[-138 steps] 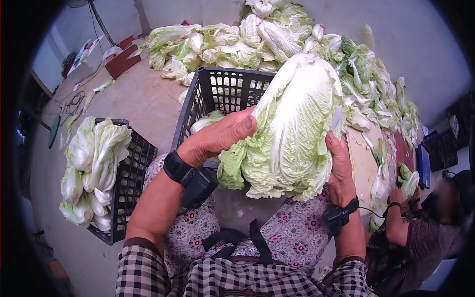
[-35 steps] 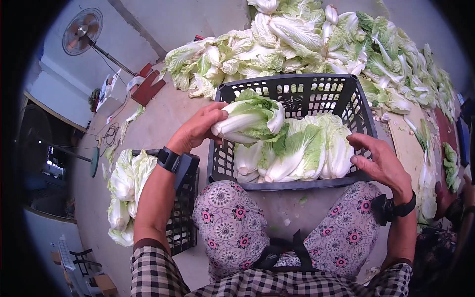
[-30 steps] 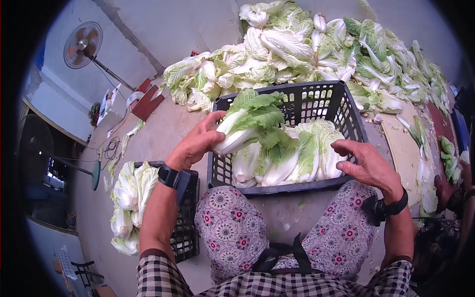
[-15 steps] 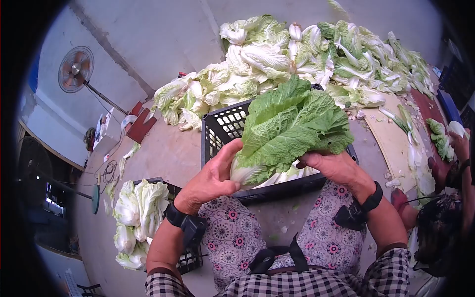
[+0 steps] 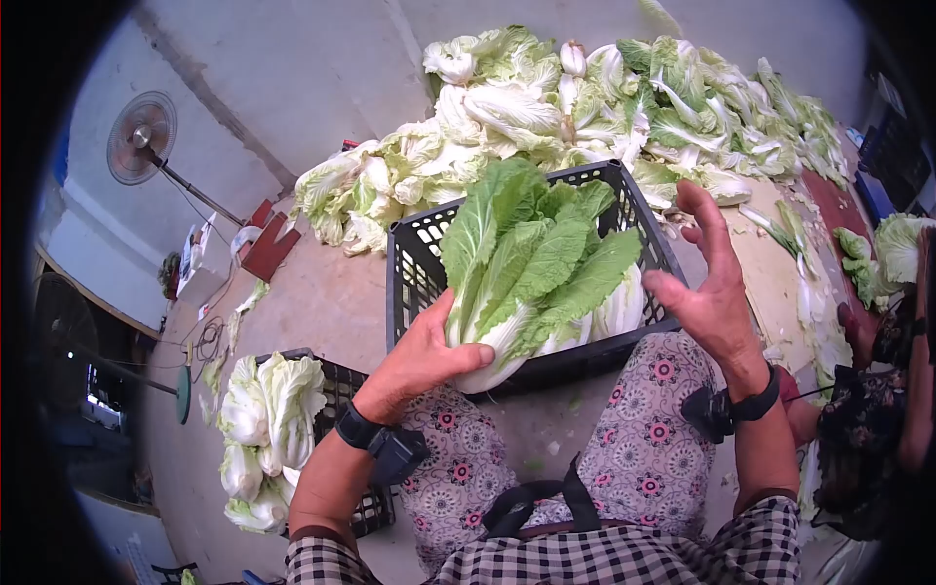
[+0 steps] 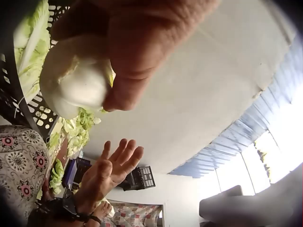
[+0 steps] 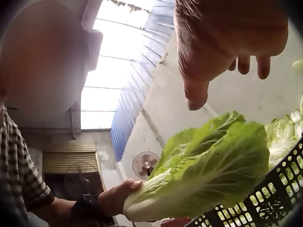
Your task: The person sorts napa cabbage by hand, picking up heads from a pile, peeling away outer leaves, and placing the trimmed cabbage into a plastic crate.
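Note:
My left hand point(image 5: 419, 356) grips a napa cabbage point(image 5: 536, 283) by its white base, thumb across the near side. The loose green leaves point away over the black crate point(image 5: 402, 283). In the left wrist view the rounded white butt point(image 6: 73, 82) shows under the thumb. My right hand point(image 5: 712, 292) is raised off to the right of the cabbage, fingers spread and holding nothing. The right wrist view shows a gap between that hand point(image 7: 227, 42) and the leaves. Inside the crate lie other cabbages point(image 5: 624, 302), partly hidden behind the held one.
A big heap of cabbages and leaves point(image 5: 507, 112) lies along the wall behind the crate. To my left stands a second crate point(image 5: 336, 390) with cabbages point(image 5: 268, 414). Another person's arm point(image 5: 921, 331) is at far right, beside a cabbage point(image 5: 902, 244). A fan point(image 5: 142, 136) stands back left.
Earlier, both hands held a large cabbage. Half a second ago both were at the present, leafier one. Since then the right hand has moved off up and right, and the leaves have swung upward.

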Available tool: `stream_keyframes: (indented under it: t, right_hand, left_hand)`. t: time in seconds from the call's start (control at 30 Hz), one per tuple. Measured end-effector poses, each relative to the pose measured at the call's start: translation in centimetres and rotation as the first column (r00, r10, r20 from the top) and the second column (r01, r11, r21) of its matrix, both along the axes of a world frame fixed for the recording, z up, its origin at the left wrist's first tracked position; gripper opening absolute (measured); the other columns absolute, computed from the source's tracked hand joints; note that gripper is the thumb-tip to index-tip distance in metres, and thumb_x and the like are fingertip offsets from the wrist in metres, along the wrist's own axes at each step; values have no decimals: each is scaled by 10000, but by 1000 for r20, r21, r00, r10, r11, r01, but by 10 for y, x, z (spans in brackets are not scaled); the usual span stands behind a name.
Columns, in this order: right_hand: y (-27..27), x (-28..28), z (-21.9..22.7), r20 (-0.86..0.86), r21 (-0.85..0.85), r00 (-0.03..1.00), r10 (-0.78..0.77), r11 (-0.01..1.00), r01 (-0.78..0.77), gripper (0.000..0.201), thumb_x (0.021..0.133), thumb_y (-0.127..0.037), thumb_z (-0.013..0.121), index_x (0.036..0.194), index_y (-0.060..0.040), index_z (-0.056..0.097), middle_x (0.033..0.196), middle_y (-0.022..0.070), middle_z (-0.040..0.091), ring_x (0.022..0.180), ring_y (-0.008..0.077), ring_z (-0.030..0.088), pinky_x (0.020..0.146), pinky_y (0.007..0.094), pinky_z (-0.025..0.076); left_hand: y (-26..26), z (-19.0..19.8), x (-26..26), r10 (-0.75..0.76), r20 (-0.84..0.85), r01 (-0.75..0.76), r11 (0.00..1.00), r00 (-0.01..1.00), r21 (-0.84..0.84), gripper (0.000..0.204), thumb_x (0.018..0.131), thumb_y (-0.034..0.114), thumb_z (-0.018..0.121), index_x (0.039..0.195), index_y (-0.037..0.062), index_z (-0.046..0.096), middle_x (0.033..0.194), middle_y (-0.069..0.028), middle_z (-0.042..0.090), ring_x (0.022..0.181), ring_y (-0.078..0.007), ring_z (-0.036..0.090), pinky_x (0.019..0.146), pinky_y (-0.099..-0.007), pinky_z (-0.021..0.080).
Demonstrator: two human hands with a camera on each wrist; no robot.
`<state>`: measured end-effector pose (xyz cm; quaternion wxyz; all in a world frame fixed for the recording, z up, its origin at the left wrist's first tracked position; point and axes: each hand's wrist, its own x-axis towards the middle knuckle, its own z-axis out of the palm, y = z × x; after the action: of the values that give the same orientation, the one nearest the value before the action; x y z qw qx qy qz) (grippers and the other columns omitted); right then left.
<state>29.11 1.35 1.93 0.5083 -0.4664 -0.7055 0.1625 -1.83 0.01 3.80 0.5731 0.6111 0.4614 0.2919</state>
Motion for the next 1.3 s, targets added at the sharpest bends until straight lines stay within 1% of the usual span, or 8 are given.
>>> stream_keyframes:
  t: [0.2,0.3,0.37,0.4,0.57,0.73,1.0,1.3]
  right_hand:
    - [-32,-51,12,596,6,706,382,877,-480,937,581,-150,799,1397,-134,339,1400,143,382,1285,338,382,1071,502,267]
    - [-17,-54,-13,397,82,809,433,861,-501,927,583,-134,802,1393,-134,352,1375,128,414,1265,323,407,1055,487,292]
    - [-15,-51,-12,146,-37,824,548,835,-549,847,669,-143,777,1397,-111,345,1344,150,439,1227,315,450,1024,434,345]
    - [-19,-50,-13,-36,-155,823,567,810,-565,824,696,-164,769,1398,-104,342,1340,157,442,1223,308,456,1018,419,356]
    - [-14,-46,-22,-511,-313,717,475,674,-669,949,729,-378,774,1443,-71,228,1368,174,406,1247,256,435,1034,365,345]
    - [-12,-46,-25,-361,-384,728,583,619,-685,1071,634,-352,827,1445,-59,191,1351,152,422,1232,245,442,1043,363,345]
    - [-7,-22,-52,-553,-360,793,257,784,-505,755,693,-152,790,1333,-36,407,1158,84,589,1059,158,554,959,308,423]
    - [9,136,-127,-977,-90,210,-32,957,-276,455,868,-126,619,1274,-42,430,1128,97,592,960,211,627,826,377,545]
  left_hand:
    - [3,-6,27,-81,159,86,996,984,-26,746,890,383,524,1415,-45,211,1337,-181,431,1211,-212,452,1018,-301,353]
    - [6,-23,21,-207,105,202,978,973,56,851,907,591,406,1452,-1,130,1292,-189,456,1122,-227,530,926,-311,446]
    - [4,-19,19,-234,299,291,943,925,-160,949,839,657,485,1463,37,128,1374,-180,375,1132,-218,525,874,-316,486]
    - [2,-19,22,-240,334,275,960,912,-61,834,902,606,418,1431,4,188,943,-133,624,753,-168,631,687,-267,519]
    - [6,-12,31,-252,256,284,954,933,-96,724,847,465,632,1355,36,345,867,-66,638,704,-132,619,650,-275,503]
    - [11,-21,36,-80,394,183,955,916,-232,504,904,348,586,1264,35,424,743,-38,616,633,-105,594,587,-229,492]
    - [19,-29,47,19,416,66,980,909,-189,638,861,367,632,1324,16,366,783,-103,624,651,-173,618,618,-281,518]
    - [32,-54,31,98,257,-31,968,962,-250,445,881,302,617,1199,21,485,872,-88,629,718,-151,625,662,-287,529]
